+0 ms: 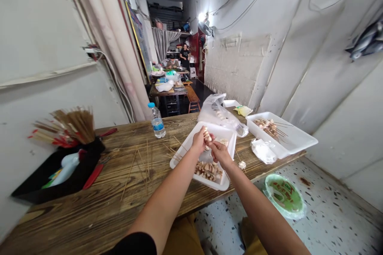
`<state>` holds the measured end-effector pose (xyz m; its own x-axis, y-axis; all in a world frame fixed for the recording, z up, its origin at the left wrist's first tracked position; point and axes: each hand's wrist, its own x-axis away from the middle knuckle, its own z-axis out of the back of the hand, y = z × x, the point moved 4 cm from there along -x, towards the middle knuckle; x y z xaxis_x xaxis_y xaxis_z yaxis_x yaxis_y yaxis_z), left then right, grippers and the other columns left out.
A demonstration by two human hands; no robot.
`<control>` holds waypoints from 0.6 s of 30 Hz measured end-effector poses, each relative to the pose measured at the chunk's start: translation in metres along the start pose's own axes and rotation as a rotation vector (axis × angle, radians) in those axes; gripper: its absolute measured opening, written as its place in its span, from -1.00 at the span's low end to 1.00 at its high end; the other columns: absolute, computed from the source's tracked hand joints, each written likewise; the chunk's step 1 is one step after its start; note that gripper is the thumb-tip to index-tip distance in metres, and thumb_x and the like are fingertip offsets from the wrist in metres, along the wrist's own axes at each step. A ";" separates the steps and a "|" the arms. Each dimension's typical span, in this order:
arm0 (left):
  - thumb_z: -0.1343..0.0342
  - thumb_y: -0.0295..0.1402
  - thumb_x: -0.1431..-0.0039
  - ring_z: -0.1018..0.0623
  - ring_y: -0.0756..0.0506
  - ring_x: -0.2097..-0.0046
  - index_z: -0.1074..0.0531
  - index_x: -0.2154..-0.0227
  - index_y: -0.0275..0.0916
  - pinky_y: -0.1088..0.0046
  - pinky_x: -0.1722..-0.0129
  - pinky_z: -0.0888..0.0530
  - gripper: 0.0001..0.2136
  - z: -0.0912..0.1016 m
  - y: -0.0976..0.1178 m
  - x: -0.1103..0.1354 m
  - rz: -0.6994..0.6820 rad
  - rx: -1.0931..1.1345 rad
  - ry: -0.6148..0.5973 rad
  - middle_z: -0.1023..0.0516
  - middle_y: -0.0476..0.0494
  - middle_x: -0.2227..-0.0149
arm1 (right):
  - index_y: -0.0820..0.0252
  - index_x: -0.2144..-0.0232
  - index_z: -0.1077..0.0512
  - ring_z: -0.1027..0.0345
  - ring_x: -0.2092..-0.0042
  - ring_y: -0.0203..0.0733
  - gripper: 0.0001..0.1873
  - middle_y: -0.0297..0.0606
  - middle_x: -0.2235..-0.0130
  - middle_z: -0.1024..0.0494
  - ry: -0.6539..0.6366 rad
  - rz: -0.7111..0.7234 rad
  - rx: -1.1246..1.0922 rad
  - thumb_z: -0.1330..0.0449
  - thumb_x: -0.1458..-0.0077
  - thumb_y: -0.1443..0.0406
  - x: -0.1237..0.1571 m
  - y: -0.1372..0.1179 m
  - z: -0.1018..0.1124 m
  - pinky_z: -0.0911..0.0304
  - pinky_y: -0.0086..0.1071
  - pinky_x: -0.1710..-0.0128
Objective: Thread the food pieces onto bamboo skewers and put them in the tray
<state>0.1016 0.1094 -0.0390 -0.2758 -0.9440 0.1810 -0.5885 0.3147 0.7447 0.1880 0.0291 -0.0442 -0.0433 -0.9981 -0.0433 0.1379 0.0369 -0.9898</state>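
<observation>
My left hand (199, 141) is closed around a short row of pale, brown-edged food pieces (207, 134), which look threaded on a skewer. Just to the right, my right hand (220, 153) pinches at the lower end of that row; the stick itself is mostly hidden by the fingers. Both hands are above a white plastic tray (182, 155). Loaded skewers of similar pieces (208, 170) lie side by side in its near part, and paler pieces (223, 142) show beyond my right hand. Bare wooden skewers (176, 153) stick out over the tray's left edge.
Loose skewers (147, 159) and a water bottle (158, 123) are on the wooden table (116, 215). Left is a black box (32, 185) with skewer bundles (74, 123). Right are a plastic bag (211, 107), another white tray (299, 141) and, on the floor, a lined bin (284, 195).
</observation>
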 end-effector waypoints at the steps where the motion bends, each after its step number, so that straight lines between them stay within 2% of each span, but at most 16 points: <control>1: -0.02 -0.09 -0.25 -0.45 0.03 0.58 -0.30 0.54 -0.27 0.55 0.50 -0.37 -0.63 0.002 0.002 0.001 -0.032 -0.002 0.063 -0.41 -0.06 0.64 | 0.15 0.42 -0.38 -0.01 0.75 -0.41 -0.72 -0.55 0.75 -0.23 -0.012 -0.013 0.027 -0.14 -0.02 0.06 0.002 -0.001 0.000 0.03 -0.52 0.74; 3: 0.06 -0.07 -0.28 -0.47 0.02 0.57 -0.32 0.51 -0.28 0.52 0.47 -0.40 -0.61 0.003 0.005 0.004 -0.057 -0.017 0.120 -0.45 -0.10 0.60 | 0.15 0.46 -0.37 -0.05 0.74 -0.40 -0.80 -0.52 0.73 -0.28 -0.022 0.000 0.126 -0.16 -0.01 0.13 0.005 -0.008 0.008 0.01 -0.51 0.72; 5: 0.16 0.00 -0.29 -0.52 -0.04 0.51 -0.38 0.43 -0.30 0.45 0.42 -0.44 -0.55 0.000 0.003 0.007 -0.029 -0.108 0.075 -0.52 -0.17 0.53 | 0.15 0.49 -0.40 -0.13 0.70 -0.36 -0.81 -0.45 0.71 -0.34 0.045 0.091 0.255 -0.13 -0.05 0.17 0.007 -0.023 0.030 -0.05 -0.49 0.68; 7: 0.16 0.01 -0.27 -0.55 -0.10 0.46 -0.43 0.37 -0.29 0.40 0.40 -0.45 -0.54 -0.003 -0.002 0.010 -0.019 -0.339 0.024 -0.55 -0.21 0.48 | 0.15 0.45 -0.47 -0.27 0.61 -0.29 -0.77 -0.36 0.64 -0.44 0.217 0.226 0.401 -0.09 -0.10 0.18 0.004 -0.042 0.068 -0.13 -0.46 0.59; 9: 0.06 -0.09 -0.23 -0.56 -0.13 0.42 -0.46 0.39 -0.27 0.39 0.36 -0.44 -0.65 -0.005 -0.007 0.014 -0.096 -0.700 -0.010 -0.55 -0.20 0.46 | 0.17 0.41 -0.52 -0.39 0.47 -0.22 -0.75 -0.26 0.51 -0.55 0.413 0.304 0.601 -0.09 -0.11 0.20 -0.003 -0.061 0.118 -0.20 -0.44 0.48; 11: -0.05 -0.24 -0.15 -0.56 -0.15 0.34 -0.47 0.46 -0.24 0.36 0.25 -0.42 -0.79 -0.010 -0.012 0.018 -0.247 -1.108 -0.096 -0.56 -0.19 0.44 | 0.19 0.38 -0.56 -0.44 0.38 -0.16 -0.76 -0.16 0.41 -0.60 0.537 0.228 0.876 -0.10 -0.12 0.24 -0.018 -0.072 0.171 -0.22 -0.42 0.39; 13: -0.08 -0.34 -0.08 -0.54 -0.18 0.26 -0.47 0.54 -0.22 0.33 0.15 -0.38 -0.85 -0.015 -0.020 0.023 -0.352 -1.441 -0.218 -0.56 -0.21 0.41 | 0.23 0.33 -0.58 -0.47 0.30 -0.10 -0.75 -0.04 0.32 -0.61 0.607 0.054 1.094 -0.10 -0.15 0.26 -0.037 -0.077 0.220 -0.24 -0.36 0.32; 15: -0.06 -0.39 -0.06 -0.53 -0.19 0.26 -0.45 0.59 -0.22 0.32 0.14 -0.35 -0.84 -0.014 -0.028 0.025 -0.349 -1.624 -0.297 -0.56 -0.23 0.41 | 0.30 0.32 -0.59 -0.48 0.27 -0.03 -0.73 0.09 0.30 -0.60 0.652 -0.028 1.148 -0.09 -0.15 0.31 -0.054 -0.079 0.258 -0.26 -0.28 0.29; 18: -0.07 -0.43 -0.01 -0.52 -0.20 0.29 -0.41 0.63 -0.22 0.31 0.16 -0.35 -0.85 -0.006 -0.034 0.025 -0.283 -1.699 -0.304 -0.55 -0.24 0.45 | 0.42 0.41 -0.58 -0.48 0.29 0.06 -0.73 0.20 0.38 -0.57 0.677 -0.084 1.197 -0.10 -0.09 0.35 -0.078 -0.075 0.290 -0.28 -0.17 0.29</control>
<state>0.1195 0.0741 -0.0559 -0.5514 -0.8337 -0.0304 0.6859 -0.4738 0.5523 0.4678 0.0904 0.0727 -0.5148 -0.7643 -0.3884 0.8557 -0.4302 -0.2875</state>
